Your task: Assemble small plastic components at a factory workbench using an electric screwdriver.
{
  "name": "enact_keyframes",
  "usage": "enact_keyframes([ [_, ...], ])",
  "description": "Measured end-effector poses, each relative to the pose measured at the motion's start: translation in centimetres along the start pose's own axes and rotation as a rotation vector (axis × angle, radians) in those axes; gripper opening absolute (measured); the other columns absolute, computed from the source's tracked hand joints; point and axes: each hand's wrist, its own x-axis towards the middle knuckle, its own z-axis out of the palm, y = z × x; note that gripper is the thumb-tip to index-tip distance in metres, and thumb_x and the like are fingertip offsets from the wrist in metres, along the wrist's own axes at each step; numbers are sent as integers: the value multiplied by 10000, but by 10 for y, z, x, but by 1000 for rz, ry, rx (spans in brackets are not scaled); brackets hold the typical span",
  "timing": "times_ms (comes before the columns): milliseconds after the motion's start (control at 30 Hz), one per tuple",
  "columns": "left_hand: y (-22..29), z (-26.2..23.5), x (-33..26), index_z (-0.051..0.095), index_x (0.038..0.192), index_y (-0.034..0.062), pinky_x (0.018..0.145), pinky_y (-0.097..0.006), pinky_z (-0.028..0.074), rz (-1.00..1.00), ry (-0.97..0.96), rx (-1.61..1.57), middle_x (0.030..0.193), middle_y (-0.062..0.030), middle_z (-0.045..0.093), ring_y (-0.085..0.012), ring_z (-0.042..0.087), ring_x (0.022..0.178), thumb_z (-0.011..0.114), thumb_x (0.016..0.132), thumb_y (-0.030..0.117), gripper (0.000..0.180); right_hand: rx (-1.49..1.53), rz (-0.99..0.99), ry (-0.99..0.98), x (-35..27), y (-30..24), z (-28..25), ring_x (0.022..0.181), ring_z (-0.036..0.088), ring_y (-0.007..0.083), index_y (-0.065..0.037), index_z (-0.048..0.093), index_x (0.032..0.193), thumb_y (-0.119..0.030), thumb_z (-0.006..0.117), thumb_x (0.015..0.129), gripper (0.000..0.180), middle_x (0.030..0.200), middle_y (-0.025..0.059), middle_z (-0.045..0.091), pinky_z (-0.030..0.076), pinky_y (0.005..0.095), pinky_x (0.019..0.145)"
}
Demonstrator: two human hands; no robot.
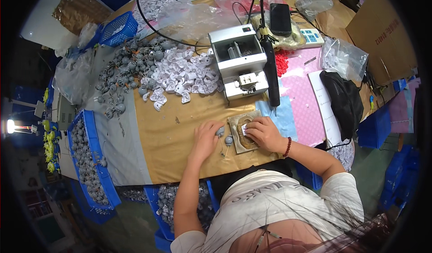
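Close to the table's near edge lies a square fixture block (pixel 252 147) with an oval brown recess. My right hand (pixel 266 135) reaches over it, fingers bunched on a small white plastic part (pixel 244 129) in the recess; the fingertips are partly hidden. Left of the block, my left hand (pixel 205 141) is closed, with a small grey round part (pixel 220 131) at its fingertips. A second grey round part (pixel 228 140) with thin wires lies between that hand and the block. Behind the block hangs a black electric screwdriver (pixel 271 73), touched by neither hand.
A silver screw feeder (pixel 238 59) stands behind the fixture. Piles of white plastic parts (pixel 186 73) and grey wired parts (pixel 130 64) lie left of it. Red small parts (pixel 281 62), a phone (pixel 280 19), a black bag (pixel 339 102) and a blue bin (pixel 108 188) are around.
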Motion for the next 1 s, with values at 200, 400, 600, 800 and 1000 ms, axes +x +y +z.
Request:
enact_keyframes([
  [200,42,-37,-36,626,1202,90,937,-448,470,-6,293,-138,1153,-139,638,-345,596,1071,816,699,24,541,30,18,-2,-4,4,0,1060,595,294,-65,677,1054,-117,786,801,280,1109,86,640,466,413,868],
  [400,90,-49,-48,594,1152,69,824,-361,525,186,453,-229,1108,-146,608,-285,627,962,870,676,-4,555,488,122,21,18,-13,-32,1107,578,330,-43,620,1206,-151,771,833,416,1216,150,597,460,432,961],
  [600,96,-27,-34,592,1099,72,802,-387,523,148,590,-364,1120,-158,592,-295,618,941,837,691,-35,488,1097,329,-457,35,-32,-59,882,641,164,-6,593,1336,-188,610,1015,369,1016,97,689,524,314,841],
  [800,79,0,-40,620,1036,55,815,-406,520,113,432,-182,1103,-163,601,-334,618,949,778,753,-43,339,889,524,-433,17,-12,-54,728,632,131,-21,675,1233,-102,613,991,263,865,63,698,517,302,659],
  [1000,74,46,-45,619,1014,51,823,-446,496,92,251,-180,1047,-148,587,-368,578,972,751,768,1,283,135,97,-275,13,-5,-41,744,653,268,-52,716,1075,-46,717,753,322,861,105,644,546,376,640],
])
